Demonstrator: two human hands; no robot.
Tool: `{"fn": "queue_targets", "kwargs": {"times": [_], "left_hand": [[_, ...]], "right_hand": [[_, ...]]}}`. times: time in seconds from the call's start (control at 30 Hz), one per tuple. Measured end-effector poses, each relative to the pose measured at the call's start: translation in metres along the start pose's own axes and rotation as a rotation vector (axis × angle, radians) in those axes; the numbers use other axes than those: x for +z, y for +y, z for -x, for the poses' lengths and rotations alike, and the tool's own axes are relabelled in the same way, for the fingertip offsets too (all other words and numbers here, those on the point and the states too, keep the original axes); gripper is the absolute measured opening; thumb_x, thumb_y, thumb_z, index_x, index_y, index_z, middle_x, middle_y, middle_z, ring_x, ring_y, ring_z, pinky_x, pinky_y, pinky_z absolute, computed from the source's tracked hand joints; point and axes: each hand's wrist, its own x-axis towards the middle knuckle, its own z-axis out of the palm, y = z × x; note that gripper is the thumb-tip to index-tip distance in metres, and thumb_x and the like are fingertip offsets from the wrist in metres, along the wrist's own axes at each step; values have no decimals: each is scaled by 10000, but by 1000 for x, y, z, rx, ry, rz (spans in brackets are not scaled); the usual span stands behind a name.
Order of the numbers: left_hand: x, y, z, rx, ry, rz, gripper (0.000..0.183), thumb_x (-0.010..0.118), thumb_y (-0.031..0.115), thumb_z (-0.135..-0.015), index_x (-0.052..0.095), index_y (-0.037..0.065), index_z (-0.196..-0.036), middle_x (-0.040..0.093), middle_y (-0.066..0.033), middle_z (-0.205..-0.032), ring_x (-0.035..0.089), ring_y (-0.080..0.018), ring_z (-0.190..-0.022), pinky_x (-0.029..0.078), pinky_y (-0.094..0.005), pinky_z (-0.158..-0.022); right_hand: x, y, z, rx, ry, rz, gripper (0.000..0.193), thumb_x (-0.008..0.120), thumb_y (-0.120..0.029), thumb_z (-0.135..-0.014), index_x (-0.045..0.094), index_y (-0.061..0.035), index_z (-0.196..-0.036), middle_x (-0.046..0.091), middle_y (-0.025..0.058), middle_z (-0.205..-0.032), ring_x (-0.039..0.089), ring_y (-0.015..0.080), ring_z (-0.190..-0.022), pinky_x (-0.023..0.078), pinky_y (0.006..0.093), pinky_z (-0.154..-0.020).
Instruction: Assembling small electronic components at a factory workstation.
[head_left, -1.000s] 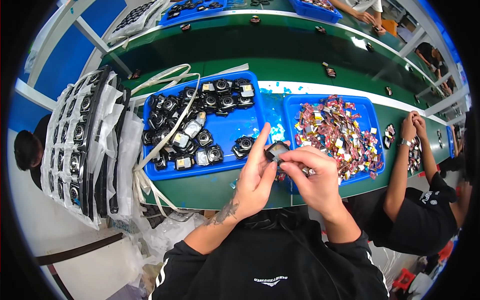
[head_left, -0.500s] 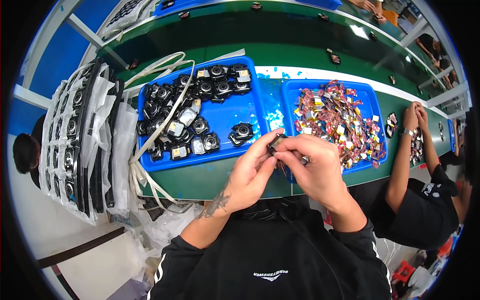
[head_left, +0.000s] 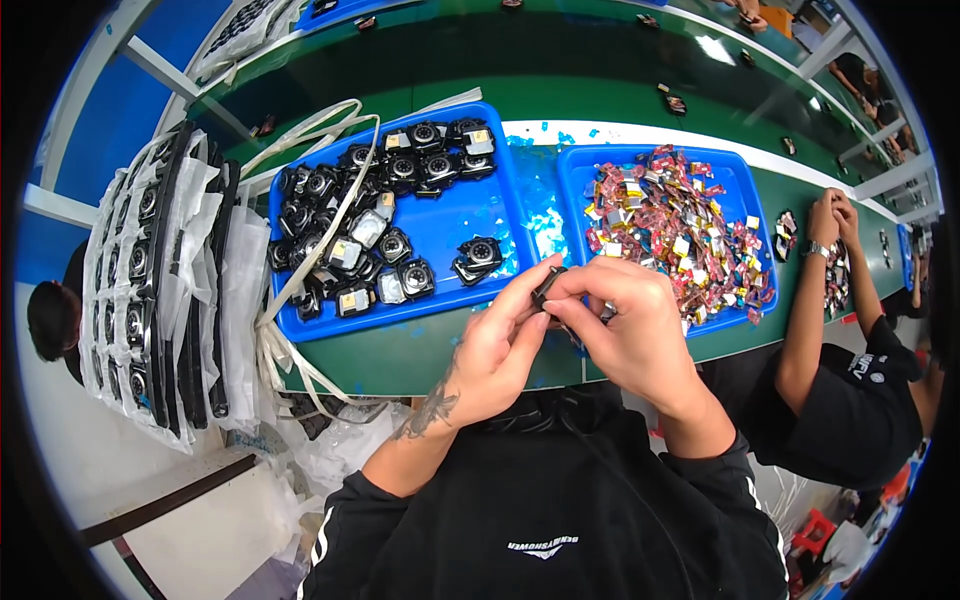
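Both my hands meet above the table's near edge, between two blue trays. A small black watch case [head_left: 545, 288] is pinched there by the fingertips, mostly hidden. My left hand [head_left: 497, 347] grips it with thumb and fingers from the left. My right hand [head_left: 637, 318] closes on it from the right with bent fingers; something dark shows beneath them. In the left blue tray [head_left: 455, 225] lie many similar black watch cases [head_left: 410, 172], with a small group [head_left: 478, 258] apart at its right. A heap of small red, silver and yellow electronic parts [head_left: 670, 235] fills the right blue tray [head_left: 573, 190].
Blue film scraps [head_left: 543, 215] litter the gap between the trays. White strapping [head_left: 345, 200] crosses the left tray. Stacked black trays with white wrapping [head_left: 150, 280] stand at the left. Beyond runs a green conveyor [head_left: 560, 75] carrying scattered pieces. A co-worker's arms [head_left: 815, 270] reach in at right.
The watch case has turned from showing a lighter face to a darker, narrower side. Both hands keep their hold in nearly the same place. The whole view has shifted slightly.
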Motion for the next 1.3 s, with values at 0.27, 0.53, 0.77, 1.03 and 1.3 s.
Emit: {"fn": "queue_targets", "kwargs": {"times": [0.27,0.53,0.77,1.03,1.3], "left_hand": [[0,-1,8,-52,27,-128,480,414,-69,-974,336,-57,-1447,559,-161,-1260,556,-193,-1171,467,-323,-988],[10,1,9,48,70,-7,480,390,-20,-996,315,-3,-1470,546,-164,-1312,546,-191,-1182,453,-329,-989],[6,-2,9,119,58,-117,390,425,-52,-962,476,3,-1345,551,-182,-1288,584,-229,-1144,484,-344,-945],[8,6,10,453,109,-719,330,710,-84,-773,700,7,-1090,625,-210,-1189,679,-296,-990,564,-348,-827],[-3,-5,13,180,78,-382,190,740,25,-794,742,43,-983,690,-146,-1025,686,-225,-833,539,-302,-727]], "right_hand": [[-6,4,-4,95,-97,44,213,780,-55,-716,569,-25,-706,520,39,-556,502,207,-476,439,319,-522],[-3,8,17,-35,62,-119,268,827,-76,-693,590,-22,-804,575,70,-718,568,224,-627,471,327,-578],[1,21,47,26,34,-282,290,716,39,-816,586,32,-1074,680,130,-968,704,200,-835,568,285,-756],[-5,21,55,340,-10,-987,256,665,54,-866,598,69,-1112,685,119,-993,679,148,-923,558,271,-825],[-11,20,46,274,-51,-865,101,661,25,-875,641,44,-972,648,90,-963,628,103,-874,540,228,-732]]}}
